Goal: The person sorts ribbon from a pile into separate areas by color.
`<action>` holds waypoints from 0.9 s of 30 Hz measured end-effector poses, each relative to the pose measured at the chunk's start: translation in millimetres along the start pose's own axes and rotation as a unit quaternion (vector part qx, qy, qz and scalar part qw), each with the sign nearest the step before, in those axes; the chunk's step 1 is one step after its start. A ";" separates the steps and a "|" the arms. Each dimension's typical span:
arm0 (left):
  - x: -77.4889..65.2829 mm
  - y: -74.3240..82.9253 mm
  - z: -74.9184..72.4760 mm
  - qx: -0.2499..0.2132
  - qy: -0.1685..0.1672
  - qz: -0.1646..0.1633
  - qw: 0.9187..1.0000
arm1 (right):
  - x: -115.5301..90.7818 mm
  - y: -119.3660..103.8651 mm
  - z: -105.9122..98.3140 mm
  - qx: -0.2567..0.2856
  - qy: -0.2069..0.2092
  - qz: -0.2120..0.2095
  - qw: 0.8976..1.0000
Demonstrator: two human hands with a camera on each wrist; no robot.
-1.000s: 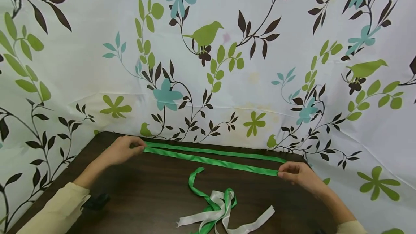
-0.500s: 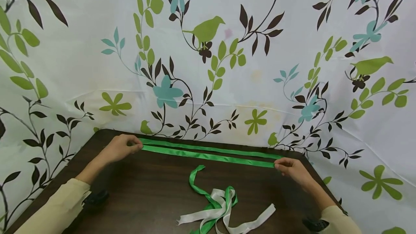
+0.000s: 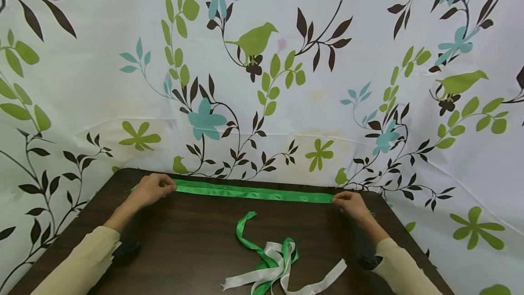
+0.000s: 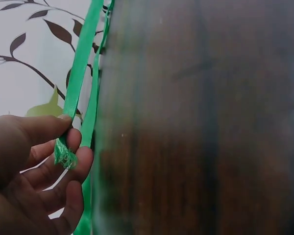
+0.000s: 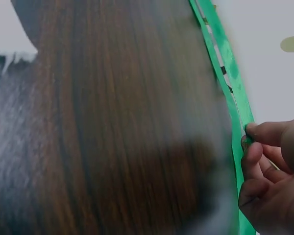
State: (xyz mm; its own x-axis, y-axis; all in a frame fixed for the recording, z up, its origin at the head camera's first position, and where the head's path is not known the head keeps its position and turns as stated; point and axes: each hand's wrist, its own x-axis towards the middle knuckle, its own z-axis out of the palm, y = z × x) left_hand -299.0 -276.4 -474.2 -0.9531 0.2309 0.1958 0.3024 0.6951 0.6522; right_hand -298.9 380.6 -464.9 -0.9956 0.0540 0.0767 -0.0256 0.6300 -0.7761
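Observation:
A green satin ribbon (image 3: 254, 194) is stretched straight between my two hands near the table's far edge. My left hand (image 3: 150, 189) pinches its left end between thumb and fingers; in the left wrist view a frayed tip (image 4: 65, 155) sticks out below the thumb. The other end is pinched by my right hand (image 3: 353, 205), thumb against fingertips in the right wrist view. A second green ribbon (image 4: 90, 115) runs alongside along the far edge, just behind the held one in the head view. Its ends are partly hidden by the hands.
A loose tangle of white ribbon (image 3: 327, 281) and green ribbon (image 3: 244, 236) lies at the front middle of the dark wooden table (image 3: 184, 240). Behind the table hangs a white printed cloth (image 3: 163, 104) with leaves, flowers and birds.
Both hands still pinch the ribbon. The right hand has moved left and toward the far edge, and the held ribbon now lies close against the second ribbon, with the gap between them narrowed.

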 end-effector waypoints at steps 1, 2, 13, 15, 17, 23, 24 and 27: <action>1.3 -1.3 0.6 -0.001 0.001 -0.002 1.000 | 0.4 -0.4 1.6 0.003 0.001 0.002 1.000; 2.4 -2.1 1.0 -0.002 0.002 -0.003 1.000 | 1.0 -0.4 2.8 0.003 0.000 0.001 1.000; 6.4 1.7 0.9 0.004 0.008 -0.010 1.000 | 10.1 7.3 15.1 -0.023 0.011 0.012 1.000; 4.8 3.2 0.5 0.009 0.007 -0.014 1.000 | 10.3 6.8 15.5 -0.027 0.016 0.012 0.999; 3.3 4.6 -0.8 0.014 0.007 -0.016 1.000 | 10.7 5.0 15.3 -0.028 0.016 0.010 0.999; 1.6 6.0 -6.8 0.054 0.010 -0.029 0.998 | 3.8 -3.2 8.9 -0.037 0.023 -0.007 0.999; 1.6 6.4 -7.6 0.063 0.012 -0.034 0.997 | 0.8 -4.1 7.2 -0.038 0.025 -0.008 0.999; 1.7 8.3 -9.4 0.079 0.013 -0.052 0.995 | -9.6 -5.7 1.6 -0.045 0.030 0.000 0.999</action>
State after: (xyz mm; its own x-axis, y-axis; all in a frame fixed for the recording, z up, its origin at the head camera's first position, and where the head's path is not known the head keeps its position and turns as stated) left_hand -298.3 -276.6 -461.5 -0.9786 0.1362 0.1541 0.1992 0.8136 0.5462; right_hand -289.3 375.3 -462.2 -0.9884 0.0984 0.1158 -0.0147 0.6967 -0.7172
